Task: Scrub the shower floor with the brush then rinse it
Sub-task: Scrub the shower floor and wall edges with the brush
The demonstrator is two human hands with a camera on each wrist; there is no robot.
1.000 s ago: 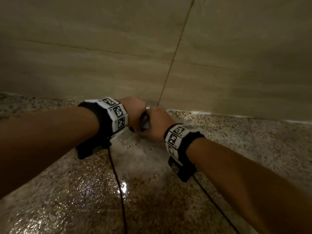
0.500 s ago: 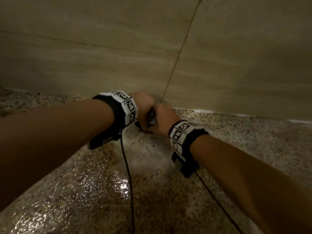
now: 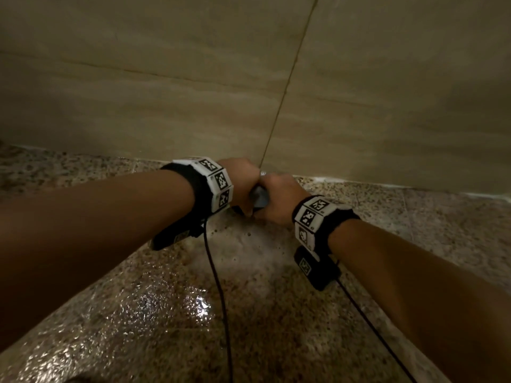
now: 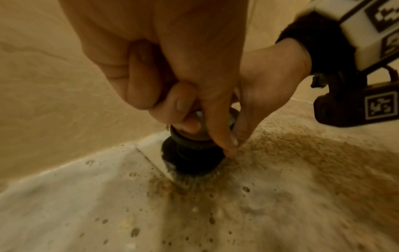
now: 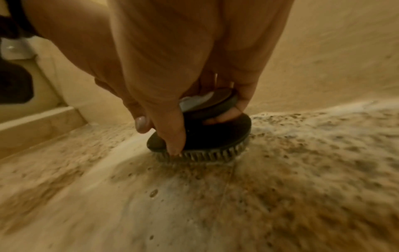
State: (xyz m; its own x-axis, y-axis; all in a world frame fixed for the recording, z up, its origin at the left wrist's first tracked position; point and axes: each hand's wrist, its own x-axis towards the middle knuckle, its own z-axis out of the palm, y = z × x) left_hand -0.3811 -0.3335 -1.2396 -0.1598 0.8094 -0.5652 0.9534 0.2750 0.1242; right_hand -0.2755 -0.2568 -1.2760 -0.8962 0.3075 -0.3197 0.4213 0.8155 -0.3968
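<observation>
A round dark scrub brush (image 5: 207, 136) with a knob on top stands bristles-down on the speckled shower floor (image 3: 249, 327), close to the wall's foot. Both hands grip its knob together: my left hand (image 3: 243, 181) from the left, my right hand (image 3: 276, 200) from the right. In the left wrist view the brush (image 4: 192, 153) sits under curled left fingers (image 4: 179, 109), with the right hand (image 4: 259, 95) beside it. Soapy foam (image 3: 249, 250) covers the wet floor just in front of the brush. Most of the brush is hidden in the head view.
Beige tiled wall (image 3: 193, 78) rises directly behind the brush, with a vertical grout line (image 3: 287, 89). Wet glistening floor (image 3: 166, 308) extends toward me. Black cables (image 3: 218, 286) hang from both wrist cameras. A low step or ledge (image 5: 43, 122) shows at the left in the right wrist view.
Both hands, still holding the brush, have slid slightly farther away toward the wall's base. The foam patch now lies nearer to me than the brush.
</observation>
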